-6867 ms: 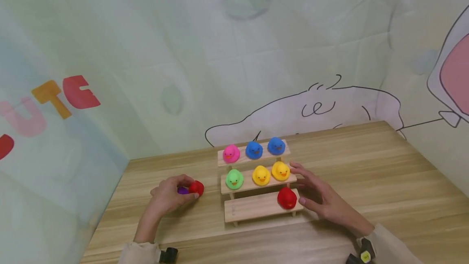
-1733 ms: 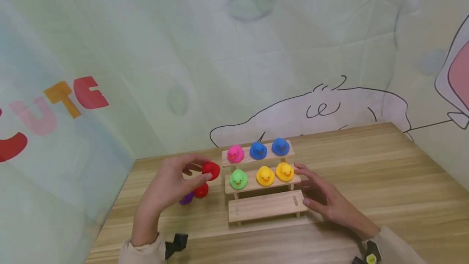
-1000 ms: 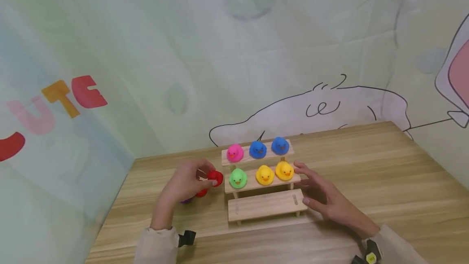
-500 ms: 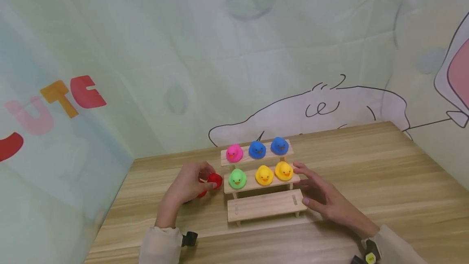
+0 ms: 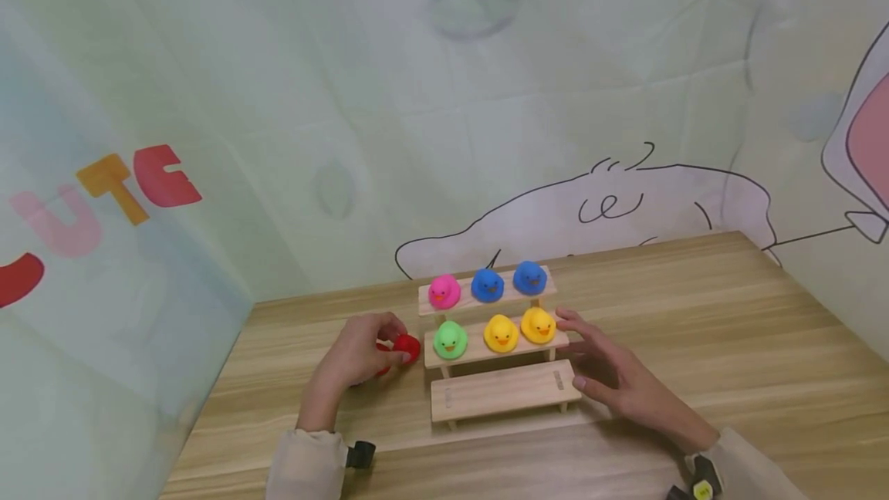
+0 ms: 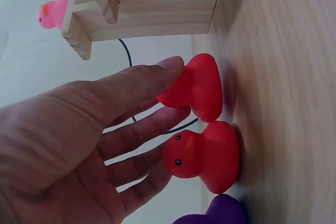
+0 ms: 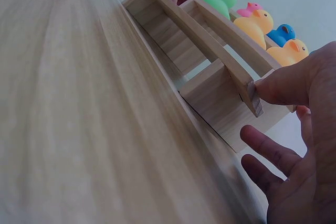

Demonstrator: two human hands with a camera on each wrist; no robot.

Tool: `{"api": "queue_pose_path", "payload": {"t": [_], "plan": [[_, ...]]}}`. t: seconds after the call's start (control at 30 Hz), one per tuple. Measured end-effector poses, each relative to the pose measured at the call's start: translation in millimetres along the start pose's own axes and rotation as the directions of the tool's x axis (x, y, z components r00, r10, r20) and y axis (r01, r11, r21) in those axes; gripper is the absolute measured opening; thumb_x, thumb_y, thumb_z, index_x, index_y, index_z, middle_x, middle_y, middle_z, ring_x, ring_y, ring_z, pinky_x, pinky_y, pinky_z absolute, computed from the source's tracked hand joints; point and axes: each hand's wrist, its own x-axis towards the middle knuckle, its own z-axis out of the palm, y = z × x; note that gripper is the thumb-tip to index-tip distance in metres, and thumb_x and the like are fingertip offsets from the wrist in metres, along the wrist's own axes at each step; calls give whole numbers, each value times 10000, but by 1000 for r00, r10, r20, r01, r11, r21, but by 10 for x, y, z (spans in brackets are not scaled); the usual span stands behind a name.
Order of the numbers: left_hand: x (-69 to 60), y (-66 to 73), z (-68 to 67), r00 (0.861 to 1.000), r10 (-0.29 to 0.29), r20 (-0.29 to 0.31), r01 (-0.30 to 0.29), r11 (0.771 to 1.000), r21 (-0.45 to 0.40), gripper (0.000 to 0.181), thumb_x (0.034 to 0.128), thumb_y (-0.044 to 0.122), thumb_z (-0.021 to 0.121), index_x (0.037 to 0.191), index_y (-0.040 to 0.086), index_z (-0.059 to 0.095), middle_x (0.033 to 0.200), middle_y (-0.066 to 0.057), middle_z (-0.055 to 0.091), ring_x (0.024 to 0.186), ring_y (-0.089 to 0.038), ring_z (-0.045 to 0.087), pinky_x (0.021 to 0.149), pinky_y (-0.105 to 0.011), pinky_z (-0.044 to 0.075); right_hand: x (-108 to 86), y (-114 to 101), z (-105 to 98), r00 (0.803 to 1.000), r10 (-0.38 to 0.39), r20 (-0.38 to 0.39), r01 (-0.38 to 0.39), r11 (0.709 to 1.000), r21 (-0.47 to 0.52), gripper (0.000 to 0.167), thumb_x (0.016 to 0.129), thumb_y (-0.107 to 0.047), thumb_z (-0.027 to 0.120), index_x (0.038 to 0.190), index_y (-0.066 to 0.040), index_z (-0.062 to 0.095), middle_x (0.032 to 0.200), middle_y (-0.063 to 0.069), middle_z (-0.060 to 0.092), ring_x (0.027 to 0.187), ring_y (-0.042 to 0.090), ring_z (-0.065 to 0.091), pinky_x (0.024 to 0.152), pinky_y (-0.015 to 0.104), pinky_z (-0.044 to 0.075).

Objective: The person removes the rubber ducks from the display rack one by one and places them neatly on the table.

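At the left of the rack, my left hand [image 5: 357,349] holds a red rubber duck [image 6: 205,90] between thumb and index finger, low over or on the tabletop. A second red duck [image 6: 218,156] stands right beside it, and a purple duck [image 6: 226,213] is partly cut off by the left wrist view's edge. My right hand [image 5: 614,373] touches the right end of the three-step wooden rack [image 5: 496,392]; its thumb lies against the bottom shelf and its other fingers are loosely extended. No duck sits on the bottom shelf.
On the middle shelf are a green duck [image 5: 450,340] and two yellow ducks [image 5: 501,333]. The top shelf carries a pink duck [image 5: 444,292] and two blue ducks [image 5: 488,285]. A printed cloth [image 5: 556,99] hangs behind the wooden table [image 5: 729,330].
A red duck has left the bottom shelf. My left hand has lowered a red duck beside the other red one, left of the rack. The right hand stays at the rack's end.
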Motion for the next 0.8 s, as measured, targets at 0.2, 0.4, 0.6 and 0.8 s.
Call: {"api": "queue_pose_path", "payload": {"t": [0.2,0.4,0.6,0.8], "plan": [[6,-7,18,1000,-6,-1,6,1000,-3,269,859,82,896,1073,114,737,1031,-43,769,975,-225,690,872,-395,628,1,-12,4,1000,5,1,-5,1000,15,765,1015,-73,710,1674,-189,338,1816,100,202,1318,197,691,1085,344,586],[-7,11,11,1000,-21,11,21,1000,18,319,851,92,902,1108,116,714,1064,-78,751,956,-229,666,838,-384,626,2,-17,2,1000,0,2,0,1000,22,766,1015,-66,708,1674,-181,335,1814,104,207,1317,188,691,1079,341,591],[-56,75,-55,1000,-8,19,7,998,62,397,836,143,924,1164,120,702,1203,-117,734,1032,-258,661,889,-436,632,1,-10,3,1000,8,1,-8,1000,22,765,1020,-80,708,1676,-194,332,1816,95,204,1317,165,687,1080,338,589],[-180,203,-226,996,77,37,-79,996,39,388,860,238,918,1191,140,742,1241,-84,759,1210,-338,671,1033,-544,585,0,-13,4,1000,7,-1,-7,1000,24,765,1019,-79,710,1675,-190,334,1815,94,208,1318,164,686,1068,333,595]]}}
